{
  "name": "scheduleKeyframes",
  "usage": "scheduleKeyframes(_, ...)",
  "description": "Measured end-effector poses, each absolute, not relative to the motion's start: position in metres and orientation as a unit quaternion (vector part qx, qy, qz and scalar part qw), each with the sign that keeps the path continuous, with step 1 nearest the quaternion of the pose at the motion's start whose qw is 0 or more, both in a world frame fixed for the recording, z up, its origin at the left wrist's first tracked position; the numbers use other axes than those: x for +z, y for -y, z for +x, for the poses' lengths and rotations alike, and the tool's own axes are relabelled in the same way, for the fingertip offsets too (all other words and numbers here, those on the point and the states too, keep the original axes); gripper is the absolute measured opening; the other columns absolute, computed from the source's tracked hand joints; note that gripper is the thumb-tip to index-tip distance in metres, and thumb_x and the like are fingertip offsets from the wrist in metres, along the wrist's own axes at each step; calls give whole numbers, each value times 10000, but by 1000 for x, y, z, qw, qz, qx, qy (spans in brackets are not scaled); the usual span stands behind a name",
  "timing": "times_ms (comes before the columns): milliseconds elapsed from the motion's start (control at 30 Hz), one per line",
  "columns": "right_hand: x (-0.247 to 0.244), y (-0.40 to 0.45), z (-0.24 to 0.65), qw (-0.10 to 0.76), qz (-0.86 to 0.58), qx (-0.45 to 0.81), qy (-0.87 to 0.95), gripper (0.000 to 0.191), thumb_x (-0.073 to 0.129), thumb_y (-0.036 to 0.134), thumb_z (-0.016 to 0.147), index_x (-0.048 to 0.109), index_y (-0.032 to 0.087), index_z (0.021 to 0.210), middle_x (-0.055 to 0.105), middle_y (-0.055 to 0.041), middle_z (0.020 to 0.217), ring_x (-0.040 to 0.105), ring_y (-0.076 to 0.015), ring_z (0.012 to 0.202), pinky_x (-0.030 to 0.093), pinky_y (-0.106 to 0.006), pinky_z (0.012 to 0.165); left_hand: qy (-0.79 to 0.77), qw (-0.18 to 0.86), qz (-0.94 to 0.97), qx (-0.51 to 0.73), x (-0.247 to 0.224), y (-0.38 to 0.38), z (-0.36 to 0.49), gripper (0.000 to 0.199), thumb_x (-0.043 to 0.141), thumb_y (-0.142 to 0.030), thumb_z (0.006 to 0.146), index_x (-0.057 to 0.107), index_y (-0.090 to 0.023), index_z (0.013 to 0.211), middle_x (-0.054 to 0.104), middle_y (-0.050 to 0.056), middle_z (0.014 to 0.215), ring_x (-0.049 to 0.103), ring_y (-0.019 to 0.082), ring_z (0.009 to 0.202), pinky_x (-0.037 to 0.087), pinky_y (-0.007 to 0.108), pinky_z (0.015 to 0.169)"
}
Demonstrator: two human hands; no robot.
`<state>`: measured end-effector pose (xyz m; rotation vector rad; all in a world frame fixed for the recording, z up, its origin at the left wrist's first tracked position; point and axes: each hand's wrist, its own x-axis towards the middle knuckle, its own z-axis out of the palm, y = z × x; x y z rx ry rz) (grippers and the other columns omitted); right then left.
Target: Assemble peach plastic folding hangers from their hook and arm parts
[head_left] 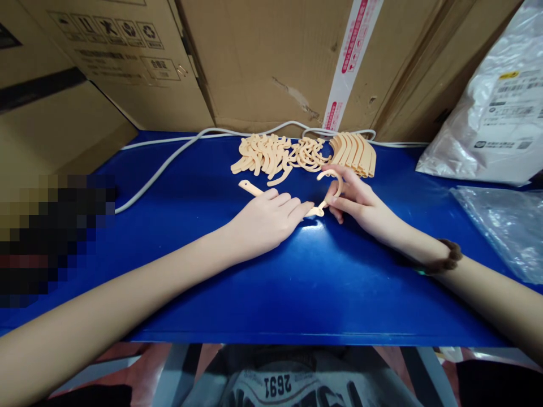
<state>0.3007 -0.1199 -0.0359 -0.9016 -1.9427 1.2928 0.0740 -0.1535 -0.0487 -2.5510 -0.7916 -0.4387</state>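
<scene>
My left hand (271, 220) is closed over a long beige strip (250, 188), whose holed end sticks out at the upper left and whose other end shows past my fingertips. Between thumb and fingers, my right hand (354, 198) pinches a curved beige hook (339, 182). The hook's lower tip meets the strip's right end. Behind my hands lie a pile of wavy beige pieces (265, 152), a heap of small beige hooks (309, 154) and a neat row of curved beige strips (353, 154).
Cardboard boxes (271, 62) stand along the back of the blue table (263, 305). A white cable (163, 167) runs behind the pieces and down the left. On the right are a white plastic package (479, 130) and a clear bag (509, 226).
</scene>
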Motion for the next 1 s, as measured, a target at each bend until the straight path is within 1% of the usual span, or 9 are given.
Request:
scheduleKeyframes(167,-33,124,300,305,-338,470,756,420,506,167,921,390,279,1308,504,35,802,484,-105,571,448,-273,537,283,208,-924,-151,-50,152,73,331,386,-85,970,623,-59,1200,682,63,860,643,215,806,392,342,687)
scheduleKeyframes(333,-31,129,297,334,-342,448,755,445,556,192,911,371,270,1308,547,27,848,525,-102,593,477,-271,556,331,146,-919,-153,-45,154,72,297,408,-184,1003,596,-100,1217,695,68,942,657,214,867,429,324,720)
scheduleKeyframes(433,-32,130,296,351,-342,421,763,412,600,232,905,398,262,1264,584,16,895,564,-104,621,509,-275,584,387,32,-909,-149,-38,159,72,304,379,-240,1018,568,-146,1237,689,64,1067,667,210,925,435,293,670)
scheduleKeyframes(533,-34,131,297,342,-338,395,782,413,607,273,911,406,254,1271,618,-1,925,618,-131,693,541,-293,623,419,-105,-889,-152,-32,162,71,276,423,-263,997,550,-221,1238,680,25,1165,674,202,937,432,278,658)
scheduleKeyframes(567,-34,131,297,338,-341,388,787,425,608,284,912,407,249,1285,628,-7,930,630,-142,724,551,-303,647,427,-149,-878,-158,-31,162,70,261,449,-274,986,556,-240,1221,689,10,1142,675,193,915,434,274,665)
scheduleKeyframes(633,-35,130,298,326,-349,375,795,456,611,310,914,413,242,1320,643,-18,941,641,-158,773,564,-325,707,440,-238,-849,-171,-29,161,70,227,499,-312,966,579,-258,1172,712,-11,1013,669,170,844,440,260,662)
scheduleKeyframes(733,-35,129,298,307,-360,361,804,500,618,361,912,433,235,1359,656,-22,947,639,-159,770,561,-329,726,442,-383,-787,-194,-29,159,70,189,547,-358,945,608,-218,1056,699,-13,857,644,134,739,457,232,624)
scheduleKeyframes(900,-34,128,297,293,-372,315,822,513,625,440,899,500,187,1328,675,-20,891,624,-148,704,518,-290,637,437,-585,-643,-231,-28,156,75,185,605,-334,914,568,-154,890,681,15,805,631,110,673,501,197,551)
scheduleKeyframes(1000,-30,127,299,271,-390,260,841,420,588,446,921,575,177,1244,695,-18,847,630,-145,693,481,-273,619,440,-660,-555,-249,-26,154,75,150,625,-262,903,543,-143,865,683,27,812,654,116,683,563,226,581)
